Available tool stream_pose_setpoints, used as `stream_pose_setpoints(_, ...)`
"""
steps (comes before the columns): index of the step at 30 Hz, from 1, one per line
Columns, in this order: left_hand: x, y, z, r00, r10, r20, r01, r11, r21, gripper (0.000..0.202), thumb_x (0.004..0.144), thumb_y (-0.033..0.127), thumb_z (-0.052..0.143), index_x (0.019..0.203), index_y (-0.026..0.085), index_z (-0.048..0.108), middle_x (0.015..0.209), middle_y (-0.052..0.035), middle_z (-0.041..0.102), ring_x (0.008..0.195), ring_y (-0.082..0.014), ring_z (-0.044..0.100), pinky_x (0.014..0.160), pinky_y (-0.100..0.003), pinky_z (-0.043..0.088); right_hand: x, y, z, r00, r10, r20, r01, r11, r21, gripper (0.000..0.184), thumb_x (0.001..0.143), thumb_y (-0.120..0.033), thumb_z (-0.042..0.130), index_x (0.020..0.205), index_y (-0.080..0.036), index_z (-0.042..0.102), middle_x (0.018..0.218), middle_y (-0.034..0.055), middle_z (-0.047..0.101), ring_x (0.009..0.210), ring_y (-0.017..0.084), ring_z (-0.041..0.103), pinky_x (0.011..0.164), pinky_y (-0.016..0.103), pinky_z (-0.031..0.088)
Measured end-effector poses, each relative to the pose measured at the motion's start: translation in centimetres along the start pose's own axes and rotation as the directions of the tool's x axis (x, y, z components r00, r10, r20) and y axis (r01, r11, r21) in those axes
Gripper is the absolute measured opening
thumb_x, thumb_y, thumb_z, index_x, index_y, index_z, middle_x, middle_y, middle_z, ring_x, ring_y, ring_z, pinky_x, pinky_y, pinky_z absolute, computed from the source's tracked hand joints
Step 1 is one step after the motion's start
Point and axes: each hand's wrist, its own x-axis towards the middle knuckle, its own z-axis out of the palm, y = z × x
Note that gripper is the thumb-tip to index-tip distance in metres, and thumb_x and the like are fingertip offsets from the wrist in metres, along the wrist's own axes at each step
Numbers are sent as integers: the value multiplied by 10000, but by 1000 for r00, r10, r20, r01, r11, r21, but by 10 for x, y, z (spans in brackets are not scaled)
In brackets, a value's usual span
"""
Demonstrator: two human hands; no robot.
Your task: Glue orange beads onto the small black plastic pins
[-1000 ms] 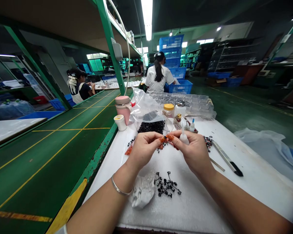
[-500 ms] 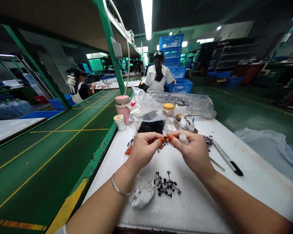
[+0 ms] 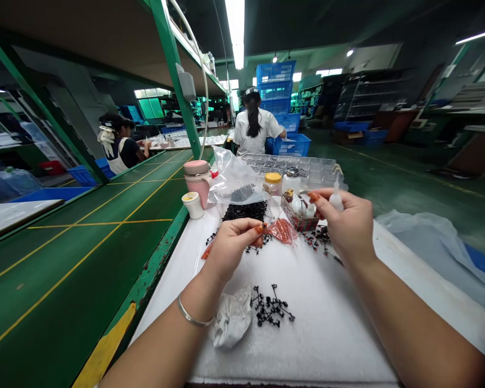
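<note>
My left hand [image 3: 234, 245] is closed in a pinch above the white tabletop, with a small dark part [image 3: 264, 224] at its fingertips. Farther right, my right hand [image 3: 347, 223] is raised and closed around a small white squeeze bottle [image 3: 337, 201] whose narrow tip points upward. Thumb and forefinger of that hand point toward a small box of bottles [image 3: 306, 222]. Between the hands lies a clear bag of orange-red pieces [image 3: 282, 230]. Black branched plastic parts [image 3: 272, 307] lie loose near my left forearm, beside a crumpled white cloth [image 3: 233, 318].
Behind my left hand is a heap of black parts [image 3: 244, 211] under a clear plastic bag [image 3: 236, 175]. A pink flask [image 3: 198, 183], white tub [image 3: 193, 205], yellow-lidded jar [image 3: 272, 184] and compartment tray [image 3: 323, 168] stand around it. A green conveyor [image 3: 105, 253] runs left. Two people sit beyond.
My hands have come apart. The right has moved right and up with the squeeze bottle, uncovering the bag of orange-red pieces. My left hand keeps its pinch, and the view has shifted slightly.
</note>
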Motion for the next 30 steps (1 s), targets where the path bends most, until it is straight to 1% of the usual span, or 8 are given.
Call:
stream_pose_setpoints(4, 1, 1, 1, 997, -75, -2, 74, 991, -111, 196, 709, 319, 780, 773, 139, 736, 646, -11, 612, 595, -88, 529, 633, -241, 483, 25, 30, -8, 999, 34, -35, -39, 989, -145, 285, 729, -377, 711, 908, -166, 781, 698, 38, 704, 602, 159, 565, 557, 272, 385)
stream_pose_setpoints(10, 0, 3, 4, 988, -151, 32, 155, 973, -171, 218, 684, 314, 788, 760, 124, 712, 626, -3, 577, 594, -90, 513, 619, -245, 501, 27, 55, 10, 989, 21, 145, 32, 934, -355, 260, 684, -343, 722, 873, -184, 799, 743, 48, 754, 726, 238, 655, 635, 303, 417)
stream_pose_setpoints(13, 0, 2, 4, 983, -169, 73, 179, 970, -166, 216, 704, 315, 773, 773, 124, 701, 630, -3, 572, 600, -89, 513, 620, -238, 499, 27, 51, 10, 998, -29, 60, 47, 940, -339, 239, 741, -352, 683, 847, -164, 786, 748, 52, 745, 727, 225, 649, 644, 302, 422)
stream_pose_setpoints(17, 0, 0, 5, 976, -182, 116, 198, 968, -151, 208, 727, 318, 756, 783, 128, 691, 644, 0, 567, 599, -84, 513, 626, -234, 495, 19, 23, -1, 956, -186, -225, 160, 979, -128, 195, 766, -351, 710, 827, -170, 746, 674, 16, 672, 609, 152, 572, 582, 276, 406)
stream_pose_setpoints(19, 0, -1, 5, 974, -187, 130, 204, 969, -135, 202, 738, 317, 747, 784, 130, 688, 651, 0, 566, 603, -82, 514, 632, -231, 493, 11, 4, -5, 963, -137, -233, 173, 975, 142, 135, 771, -318, 725, 793, -184, 722, 637, -6, 636, 543, 119, 527, 534, 261, 394)
stream_pose_setpoints(21, -1, -1, 5, 972, -188, 139, 205, 971, -120, 193, 749, 314, 738, 792, 132, 688, 659, 0, 568, 610, -81, 515, 638, -229, 493, 0, -13, -6, 994, -39, -98, 80, 886, 457, 83, 768, -270, 730, 777, -190, 708, 669, 3, 652, 549, 118, 545, 506, 250, 401)
stream_pose_setpoints(23, -1, -2, 4, 972, -188, 144, 204, 973, -105, 186, 759, 309, 727, 799, 131, 690, 662, -1, 570, 614, -80, 513, 643, -227, 492, -10, -24, -4, 999, 18, 35, -35, 804, 593, 51, 773, -235, 725, 775, -186, 711, 663, 9, 651, 534, 107, 541, 477, 235, 389)
stream_pose_setpoints(30, 0, -4, 4, 971, -187, 150, 199, 977, -74, 190, 782, 316, 709, 775, 130, 673, 648, 2, 562, 613, -81, 515, 650, -229, 490, -23, -27, 3, 990, 45, 137, -119, 791, 600, 45, 781, -232, 744, 781, -188, 733, 703, 20, 653, 588, 117, 585, 471, 233, 416)
